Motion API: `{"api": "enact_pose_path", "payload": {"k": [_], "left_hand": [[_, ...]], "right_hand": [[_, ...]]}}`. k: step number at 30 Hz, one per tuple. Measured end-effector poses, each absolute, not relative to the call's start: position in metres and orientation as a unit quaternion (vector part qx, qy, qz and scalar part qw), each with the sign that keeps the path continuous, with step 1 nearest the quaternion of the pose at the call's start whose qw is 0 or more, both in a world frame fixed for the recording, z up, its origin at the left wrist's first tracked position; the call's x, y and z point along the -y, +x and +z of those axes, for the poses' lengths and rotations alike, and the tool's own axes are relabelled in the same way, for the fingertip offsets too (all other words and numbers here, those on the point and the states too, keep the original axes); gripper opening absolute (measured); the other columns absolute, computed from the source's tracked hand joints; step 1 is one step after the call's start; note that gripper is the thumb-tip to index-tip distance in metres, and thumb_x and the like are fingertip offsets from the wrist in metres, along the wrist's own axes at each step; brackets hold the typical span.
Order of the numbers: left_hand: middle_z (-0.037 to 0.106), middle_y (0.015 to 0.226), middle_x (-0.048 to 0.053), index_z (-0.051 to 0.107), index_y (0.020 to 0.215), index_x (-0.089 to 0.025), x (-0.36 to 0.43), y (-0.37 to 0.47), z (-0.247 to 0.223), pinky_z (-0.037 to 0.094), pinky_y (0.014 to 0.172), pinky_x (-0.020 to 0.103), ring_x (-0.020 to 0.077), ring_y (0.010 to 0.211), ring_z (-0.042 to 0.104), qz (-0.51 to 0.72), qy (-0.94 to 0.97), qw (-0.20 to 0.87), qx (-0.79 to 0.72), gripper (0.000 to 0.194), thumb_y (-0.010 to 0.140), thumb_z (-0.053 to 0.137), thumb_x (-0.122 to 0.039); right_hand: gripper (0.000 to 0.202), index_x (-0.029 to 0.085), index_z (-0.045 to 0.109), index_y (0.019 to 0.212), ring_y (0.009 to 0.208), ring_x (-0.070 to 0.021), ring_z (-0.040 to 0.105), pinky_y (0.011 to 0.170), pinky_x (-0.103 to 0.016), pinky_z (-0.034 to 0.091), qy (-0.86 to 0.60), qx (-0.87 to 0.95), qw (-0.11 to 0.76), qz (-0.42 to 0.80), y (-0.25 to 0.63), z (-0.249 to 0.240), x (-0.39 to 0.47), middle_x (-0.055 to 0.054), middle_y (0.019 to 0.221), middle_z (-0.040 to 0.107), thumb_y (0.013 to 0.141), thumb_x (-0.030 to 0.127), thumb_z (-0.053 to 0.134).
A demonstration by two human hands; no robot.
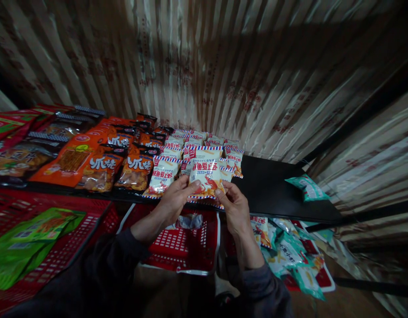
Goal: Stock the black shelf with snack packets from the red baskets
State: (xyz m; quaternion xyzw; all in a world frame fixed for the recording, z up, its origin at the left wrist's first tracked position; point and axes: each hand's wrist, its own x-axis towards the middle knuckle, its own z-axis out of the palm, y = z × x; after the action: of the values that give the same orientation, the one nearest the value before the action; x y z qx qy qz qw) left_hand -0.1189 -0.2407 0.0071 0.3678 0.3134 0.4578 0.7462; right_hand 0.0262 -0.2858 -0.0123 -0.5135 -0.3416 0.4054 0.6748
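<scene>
A white snack bag with red lettering and a striped edge [206, 170] is held upright between my two hands at the front of the black shelf [273, 185]. My left hand [177, 196] pinches its lower left corner, thumb on the front. At the lower right corner my right hand [234, 204] grips it with thumb and fingers. Rows of matching white bags [162, 174] stand behind and to the left of the held one. Orange and black snack bags [135, 168] lie beside them, further left.
Below the shelf are a red basket [204, 247] with a small packet inside, a left basket [91, 221] with green bags [31, 243], and a right basket [328, 276] heaped with teal bags [290, 249]. One teal bag [308, 187] lies at the shelf's right end.
</scene>
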Motion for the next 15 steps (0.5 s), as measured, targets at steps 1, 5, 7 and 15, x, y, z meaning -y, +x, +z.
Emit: {"api": "enact_pose_path", "payload": {"k": [1,5,7,15], "left_hand": [[0.075,0.096,0.009,0.067,0.097,-0.013,0.2404,-0.1184,0.0065,0.052,0.091,0.039,0.0245,0.094,0.070,0.459,0.372,0.744,-0.313,0.040,0.066,0.082,-0.033],[0.075,0.097,0.008,0.065,0.099,-0.015,0.2387,-0.1153,0.0022,0.050,0.094,0.039,0.0243,0.097,0.069,0.482,0.394,0.709,-0.331,0.045,0.064,0.084,-0.034],[0.074,0.097,0.008,0.062,0.104,-0.016,0.2383,-0.1140,0.0007,0.050,0.093,0.039,0.0241,0.097,0.069,0.497,0.395,0.690,-0.348,0.051,0.062,0.085,-0.032],[0.072,0.099,0.006,0.045,0.124,-0.020,0.2415,-0.1159,0.0032,0.050,0.093,0.042,0.0233,0.097,0.069,0.515,0.412,0.668,-0.345,0.064,0.070,0.078,-0.026]], "right_hand": [[0.036,0.021,0.069,0.089,0.064,-0.0127,0.059,0.062,-0.026,0.048,-0.514,0.341,0.678,0.401,0.0263,-0.0119,0.2864,0.003,0.073,0.071,0.060,0.037,0.084],[0.036,0.021,0.069,0.092,0.075,-0.0156,0.064,0.072,-0.029,0.052,-0.519,0.343,0.684,0.381,0.0260,-0.0085,0.2892,0.001,0.082,0.073,0.061,0.035,0.083],[0.036,0.021,0.069,0.094,0.079,-0.0166,0.066,0.075,-0.030,0.052,-0.520,0.345,0.684,0.378,0.0258,-0.0064,0.2908,0.000,0.086,0.074,0.063,0.034,0.082],[0.036,0.021,0.068,0.098,0.081,-0.0168,0.065,0.075,-0.031,0.053,-0.523,0.371,0.679,0.358,0.0234,-0.0057,0.2939,-0.001,0.089,0.074,0.067,0.035,0.080]]}}
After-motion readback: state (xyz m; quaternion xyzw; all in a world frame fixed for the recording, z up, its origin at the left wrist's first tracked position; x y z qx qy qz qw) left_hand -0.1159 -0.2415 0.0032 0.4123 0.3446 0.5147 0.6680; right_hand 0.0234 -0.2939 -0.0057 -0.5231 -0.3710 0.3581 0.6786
